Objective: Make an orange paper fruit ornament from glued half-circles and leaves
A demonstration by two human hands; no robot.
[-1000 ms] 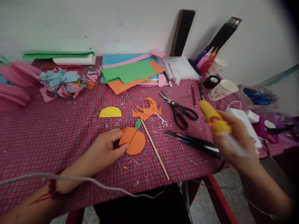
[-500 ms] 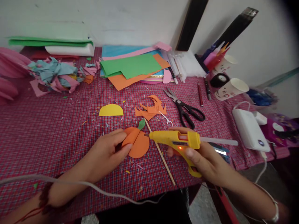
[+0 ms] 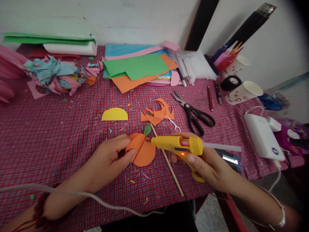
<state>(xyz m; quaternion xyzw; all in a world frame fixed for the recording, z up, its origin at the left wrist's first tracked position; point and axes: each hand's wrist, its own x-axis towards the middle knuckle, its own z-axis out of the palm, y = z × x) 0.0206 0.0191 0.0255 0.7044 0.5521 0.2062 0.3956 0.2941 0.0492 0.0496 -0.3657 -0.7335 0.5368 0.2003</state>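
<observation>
My left hand (image 3: 112, 154) pinches the left part of a folded orange paper cutout (image 3: 146, 153), round like a fruit, with a green paper leaf (image 3: 147, 130) at its top. Wrapped in my right hand (image 3: 207, 164) is a yellow glue gun (image 3: 173, 144), its red light lit and a clear glue stick (image 3: 223, 147) poking out the back. The nozzle tip is at the cutout, close to its fold; whether it touches I cannot tell. A thin wooden stick (image 3: 172, 169) lies just right of the cutout, passing under the gun.
Scissors (image 3: 193, 112), orange paper scraps (image 3: 158, 111) and a yellow half-circle (image 3: 115, 114) lie beyond my hands. Coloured paper sheets (image 3: 135, 67) sit at the back. Paper cups (image 3: 243, 92) and a white power bank (image 3: 263, 137) stand right. A white cable (image 3: 96, 199) crosses the front.
The glue gun's nozzle has moved slightly left, farther over the cutout toward its fold. My left hand keeps its pinch. The whole view has shifted a little.
</observation>
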